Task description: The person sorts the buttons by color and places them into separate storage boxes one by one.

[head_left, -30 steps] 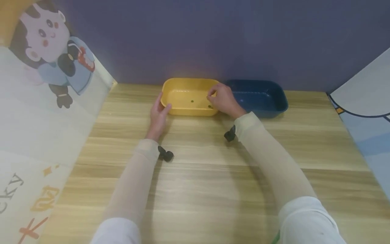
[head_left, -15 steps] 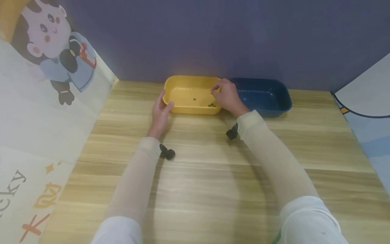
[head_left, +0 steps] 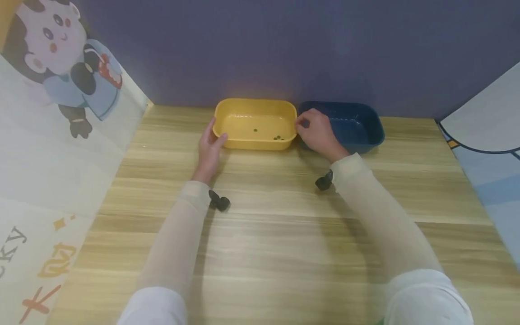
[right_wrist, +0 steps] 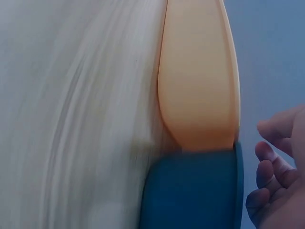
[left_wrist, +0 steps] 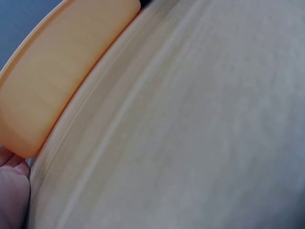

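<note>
A yellow plastic bin (head_left: 260, 144) stands at the back of the wooden tabletop, with several tiny green pieces (head_left: 278, 138) on its floor. One more green piece (head_left: 255, 130) lies apart from them, nearer the middle. My left hand (head_left: 210, 149) holds the bin's left end, thumb at the front rim and fingers along the outer side. Over the left end of a dark blue bin (head_left: 357, 148), close to where the two bins meet, hovers my right hand (head_left: 318, 131). Its fingers are curled, thumb and index tips close together; whether a tiny piece sits between them I cannot see.
Behind both bins rises a dark blue-purple panel (head_left: 260, 49). A printed wall (head_left: 36, 149) borders the wooden table (head_left: 260, 253) on the left, and another printed panel (head_left: 491, 122) on the right. Each wrist wears a small black camera (head_left: 219, 201).
My right hand has moved right, from over the yellow bin's right end to over the blue bin's left end. My left hand stays on the yellow bin. The head view shifts slightly.
</note>
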The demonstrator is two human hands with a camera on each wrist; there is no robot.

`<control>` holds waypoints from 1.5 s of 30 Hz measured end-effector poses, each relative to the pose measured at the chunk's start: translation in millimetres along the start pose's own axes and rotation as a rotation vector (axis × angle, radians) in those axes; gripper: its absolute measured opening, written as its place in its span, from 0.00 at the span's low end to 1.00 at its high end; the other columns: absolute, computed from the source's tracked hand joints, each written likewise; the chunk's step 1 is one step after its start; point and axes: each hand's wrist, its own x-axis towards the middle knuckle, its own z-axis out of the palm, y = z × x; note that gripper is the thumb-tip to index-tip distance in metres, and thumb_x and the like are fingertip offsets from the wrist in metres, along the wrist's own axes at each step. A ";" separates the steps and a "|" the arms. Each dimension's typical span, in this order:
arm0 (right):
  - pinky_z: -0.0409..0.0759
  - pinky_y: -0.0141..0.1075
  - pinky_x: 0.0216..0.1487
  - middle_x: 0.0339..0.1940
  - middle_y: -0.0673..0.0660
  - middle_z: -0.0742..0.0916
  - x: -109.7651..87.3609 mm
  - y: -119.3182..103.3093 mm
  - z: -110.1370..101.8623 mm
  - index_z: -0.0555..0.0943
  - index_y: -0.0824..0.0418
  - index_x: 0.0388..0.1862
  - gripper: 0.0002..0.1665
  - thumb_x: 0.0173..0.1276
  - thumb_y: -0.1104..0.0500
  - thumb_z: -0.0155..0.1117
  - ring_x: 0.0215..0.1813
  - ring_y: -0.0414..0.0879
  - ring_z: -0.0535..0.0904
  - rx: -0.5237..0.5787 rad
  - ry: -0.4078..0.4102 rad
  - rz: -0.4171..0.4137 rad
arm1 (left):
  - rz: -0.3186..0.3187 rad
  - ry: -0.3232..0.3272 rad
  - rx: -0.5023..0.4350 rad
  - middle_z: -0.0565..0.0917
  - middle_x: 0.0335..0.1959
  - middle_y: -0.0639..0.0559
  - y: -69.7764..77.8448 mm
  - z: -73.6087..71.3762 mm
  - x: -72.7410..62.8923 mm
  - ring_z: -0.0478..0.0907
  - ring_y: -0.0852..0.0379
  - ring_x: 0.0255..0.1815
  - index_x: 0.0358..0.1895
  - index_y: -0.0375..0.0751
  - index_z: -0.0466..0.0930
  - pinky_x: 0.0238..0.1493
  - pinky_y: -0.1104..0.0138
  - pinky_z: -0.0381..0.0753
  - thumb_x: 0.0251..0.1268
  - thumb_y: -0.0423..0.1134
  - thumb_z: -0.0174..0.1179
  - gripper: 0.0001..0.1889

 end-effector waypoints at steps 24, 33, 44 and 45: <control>0.73 0.45 0.42 0.45 0.60 0.82 -69.2 42.3 -29.9 0.85 0.66 0.46 0.10 0.68 0.67 0.61 0.40 0.53 0.75 -0.069 0.052 -0.034 | -0.039 -0.002 -0.005 0.57 0.80 0.41 2.8 2.3 -3.1 0.60 0.46 0.77 0.80 0.40 0.52 0.71 0.69 0.66 0.74 0.32 0.58 0.36; 0.77 0.53 0.55 0.46 0.61 0.82 -108.5 47.9 -26.9 0.85 0.66 0.45 0.10 0.69 0.66 0.59 0.51 0.59 0.78 -0.114 -0.004 -0.160 | -0.063 0.013 0.014 0.61 0.78 0.41 3.3 -3.8 -5.5 0.63 0.47 0.75 0.80 0.46 0.55 0.69 0.69 0.68 0.74 0.35 0.59 0.36; 0.78 0.49 0.59 0.51 0.57 0.83 -157.4 57.2 -19.5 0.84 0.61 0.50 0.13 0.69 0.60 0.65 0.55 0.54 0.79 -0.251 -0.171 -0.175 | -0.079 0.000 -0.117 0.60 0.78 0.36 -2.3 -2.0 -2.1 0.61 0.46 0.77 0.80 0.45 0.56 0.69 0.71 0.68 0.72 0.31 0.60 0.36; 0.78 0.49 0.58 0.51 0.58 0.83 -160.6 56.5 -20.0 0.85 0.62 0.50 0.14 0.68 0.60 0.66 0.55 0.55 0.79 -0.257 -0.176 -0.187 | -0.075 -0.002 -0.119 0.60 0.78 0.36 -1.7 -0.3 -1.9 0.60 0.45 0.77 0.80 0.43 0.55 0.69 0.71 0.68 0.72 0.31 0.60 0.36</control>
